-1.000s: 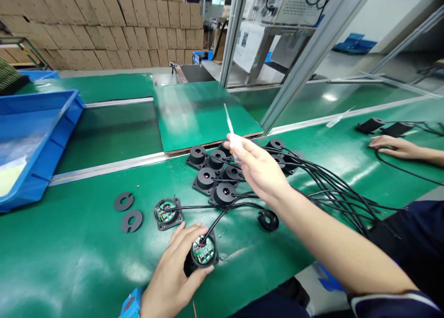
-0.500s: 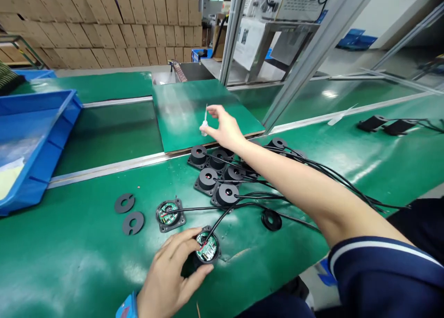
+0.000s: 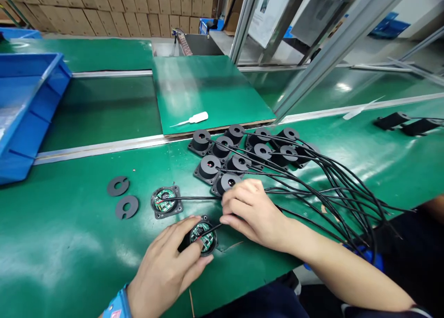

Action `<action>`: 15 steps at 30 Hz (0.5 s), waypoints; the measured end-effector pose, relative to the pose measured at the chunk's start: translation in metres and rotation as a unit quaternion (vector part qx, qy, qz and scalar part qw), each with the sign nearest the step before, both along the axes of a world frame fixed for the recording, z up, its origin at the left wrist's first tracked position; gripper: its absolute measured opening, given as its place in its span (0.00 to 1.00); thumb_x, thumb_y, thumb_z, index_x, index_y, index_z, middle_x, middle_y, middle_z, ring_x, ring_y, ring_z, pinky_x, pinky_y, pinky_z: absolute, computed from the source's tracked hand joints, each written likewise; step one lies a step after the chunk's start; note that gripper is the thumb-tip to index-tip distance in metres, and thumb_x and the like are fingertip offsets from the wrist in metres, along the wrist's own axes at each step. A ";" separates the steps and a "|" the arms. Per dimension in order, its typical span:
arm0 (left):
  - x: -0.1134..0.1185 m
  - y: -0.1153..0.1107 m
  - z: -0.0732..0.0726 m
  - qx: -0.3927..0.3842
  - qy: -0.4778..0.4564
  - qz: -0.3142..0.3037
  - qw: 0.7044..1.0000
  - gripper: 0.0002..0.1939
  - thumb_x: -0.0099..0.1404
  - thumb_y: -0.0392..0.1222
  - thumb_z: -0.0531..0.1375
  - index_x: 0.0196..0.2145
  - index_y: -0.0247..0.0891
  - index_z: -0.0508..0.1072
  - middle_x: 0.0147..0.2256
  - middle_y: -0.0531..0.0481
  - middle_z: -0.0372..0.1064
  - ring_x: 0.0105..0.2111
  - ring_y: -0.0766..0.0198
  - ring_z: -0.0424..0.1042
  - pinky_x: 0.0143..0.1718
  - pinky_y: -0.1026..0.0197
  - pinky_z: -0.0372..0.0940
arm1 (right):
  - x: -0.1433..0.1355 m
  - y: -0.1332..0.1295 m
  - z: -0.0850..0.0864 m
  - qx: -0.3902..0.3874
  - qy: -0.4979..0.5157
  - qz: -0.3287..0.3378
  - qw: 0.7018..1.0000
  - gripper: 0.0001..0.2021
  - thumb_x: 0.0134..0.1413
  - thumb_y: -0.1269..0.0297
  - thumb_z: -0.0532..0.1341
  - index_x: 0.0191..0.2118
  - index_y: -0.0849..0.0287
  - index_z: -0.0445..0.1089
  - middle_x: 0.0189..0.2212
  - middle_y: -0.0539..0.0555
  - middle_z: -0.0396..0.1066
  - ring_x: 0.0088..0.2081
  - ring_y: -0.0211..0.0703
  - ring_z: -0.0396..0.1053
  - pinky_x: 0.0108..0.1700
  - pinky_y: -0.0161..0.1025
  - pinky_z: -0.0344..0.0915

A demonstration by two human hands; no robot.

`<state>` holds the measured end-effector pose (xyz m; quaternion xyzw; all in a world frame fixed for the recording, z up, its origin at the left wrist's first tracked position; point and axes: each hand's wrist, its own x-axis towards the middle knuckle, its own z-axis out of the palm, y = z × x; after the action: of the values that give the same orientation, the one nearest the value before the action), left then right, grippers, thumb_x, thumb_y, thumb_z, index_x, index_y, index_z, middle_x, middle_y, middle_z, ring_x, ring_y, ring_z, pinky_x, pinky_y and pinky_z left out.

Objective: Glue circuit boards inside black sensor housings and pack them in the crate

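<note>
Plainly, the left hand (image 3: 166,262) clasped the open housing (image 3: 208,239) against the table (image 3: 69,248); its cable (image 3: 214,228) slanted rightward, away from that hand, into the right hand's (image 3: 256,214) pinch.

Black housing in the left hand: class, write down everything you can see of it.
The black housing looks like moulded plastic: a round, open-topped cup with a corner tab pierced by a hole. Inside sits a green circuit board with small parts and a bit of red wire. The open side faces up. The left hand grips it, fingers and thumb around the rim; the right hand pinches its black cable. Whether its underside touches the green surface is hidden.
</note>
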<state>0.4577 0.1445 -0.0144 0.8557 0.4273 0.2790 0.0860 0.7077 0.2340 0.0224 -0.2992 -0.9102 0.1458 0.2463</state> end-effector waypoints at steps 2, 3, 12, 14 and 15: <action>-0.001 -0.001 -0.001 -0.006 0.003 0.007 1.000 0.05 0.73 0.42 0.60 0.39 0.39 0.73 0.56 0.39 0.71 0.49 0.52 0.76 0.45 0.52 0.76 | 0.003 -0.001 -0.003 -0.023 0.027 0.022 0.999 0.12 0.73 0.61 0.58 0.36 0.59 0.69 0.29 0.49 0.72 0.32 0.38 0.66 0.43 0.40 0.58; -0.001 -0.001 -0.001 -0.009 0.004 0.006 1.000 0.05 0.73 0.42 0.60 0.39 0.39 0.73 0.56 0.39 0.71 0.48 0.52 0.76 0.44 0.52 0.76 | 0.005 -0.001 -0.004 -0.035 0.033 0.031 0.998 0.12 0.73 0.60 0.58 0.37 0.59 0.69 0.27 0.48 0.71 0.29 0.37 0.65 0.40 0.38 0.59; -0.004 -0.004 0.009 0.025 0.004 0.001 1.000 0.10 0.72 0.46 0.63 0.48 0.41 0.75 0.51 0.41 0.65 0.51 0.53 0.71 0.49 0.52 0.73 | 0.010 -0.003 -0.016 -0.036 0.037 0.044 0.998 0.12 0.71 0.59 0.61 0.35 0.59 0.72 0.26 0.48 0.69 0.29 0.38 0.63 0.38 0.39 0.54; -0.020 -0.006 0.019 0.046 -0.002 0.051 0.998 0.11 0.73 0.49 0.61 0.49 0.43 0.73 0.49 0.43 0.66 0.49 0.56 0.71 0.48 0.53 0.72 | 0.010 -0.003 -0.016 -0.033 0.039 0.044 0.998 0.11 0.71 0.60 0.61 0.35 0.59 0.72 0.26 0.48 0.68 0.29 0.38 0.62 0.38 0.39 0.54; -0.032 -0.006 0.025 0.054 -0.004 0.105 0.993 0.10 0.74 0.48 0.61 0.48 0.43 0.73 0.48 0.44 0.67 0.48 0.56 0.71 0.49 0.53 0.72 | 0.010 -0.002 -0.017 -0.031 0.041 0.044 0.998 0.11 0.71 0.61 0.61 0.36 0.59 0.72 0.26 0.48 0.68 0.29 0.39 0.61 0.38 0.39 0.54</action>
<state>0.4254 0.1387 0.0102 0.8087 0.4983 0.3123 0.0111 0.7179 0.2316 0.0056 -0.2603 -0.9068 0.1969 0.2669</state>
